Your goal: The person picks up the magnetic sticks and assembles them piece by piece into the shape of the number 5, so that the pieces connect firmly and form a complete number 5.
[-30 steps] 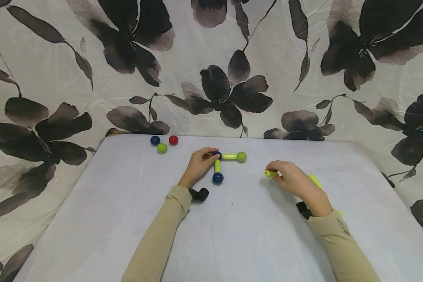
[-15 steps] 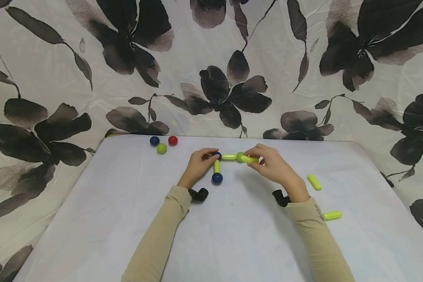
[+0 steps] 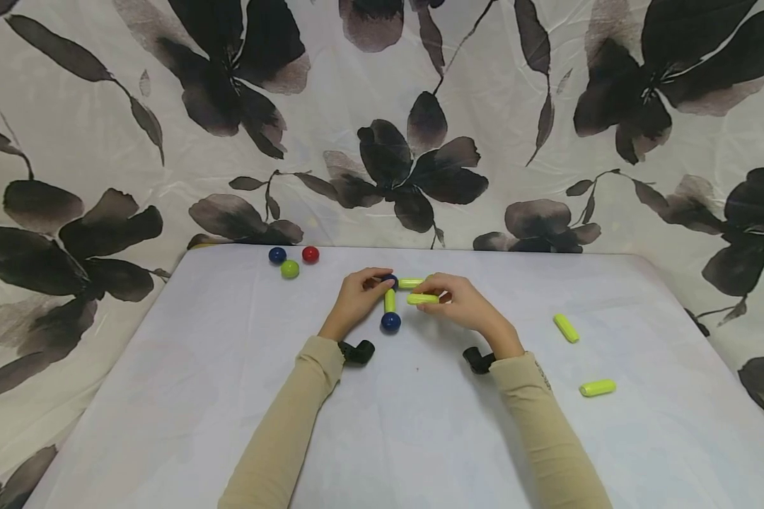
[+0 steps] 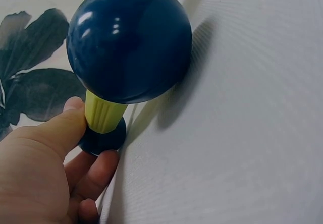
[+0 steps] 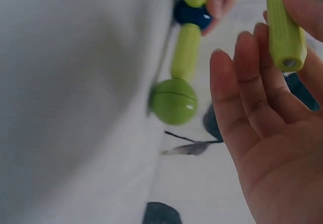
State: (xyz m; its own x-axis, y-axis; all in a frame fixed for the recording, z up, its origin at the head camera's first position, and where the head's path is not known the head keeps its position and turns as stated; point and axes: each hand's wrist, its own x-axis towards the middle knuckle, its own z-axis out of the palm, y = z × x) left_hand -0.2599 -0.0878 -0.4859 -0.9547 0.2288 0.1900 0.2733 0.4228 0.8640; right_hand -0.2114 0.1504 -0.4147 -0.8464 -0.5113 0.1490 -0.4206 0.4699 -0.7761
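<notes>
My left hand (image 3: 351,300) pinches the dark blue corner ball (image 4: 103,141) of an L-shaped magnetic-toy piece lying on the table. One yellow-green rod (image 3: 390,300) runs from that corner to a nearer dark blue ball (image 3: 391,323). Another rod (image 5: 185,52) leads right to a green ball (image 5: 174,102), which my right hand mostly hides in the head view. Between thumb and fingers, my right hand (image 3: 467,307) holds a loose yellow-green rod (image 3: 423,300). In the right wrist view this held rod (image 5: 285,32) shows a metal dot in its end and touches no ball.
Two yellow-green rods lie to the right, one farther rod (image 3: 566,328) and one nearer rod (image 3: 598,387). At the back left sit a blue ball (image 3: 277,256), a red ball (image 3: 310,255) and a green ball (image 3: 289,268). A floral cloth (image 3: 331,85) hangs behind the white table (image 3: 229,396).
My right hand has carried its rod leftward from the right side, past the green ball to the space near the corner. The left hand has stayed on the corner ball.
</notes>
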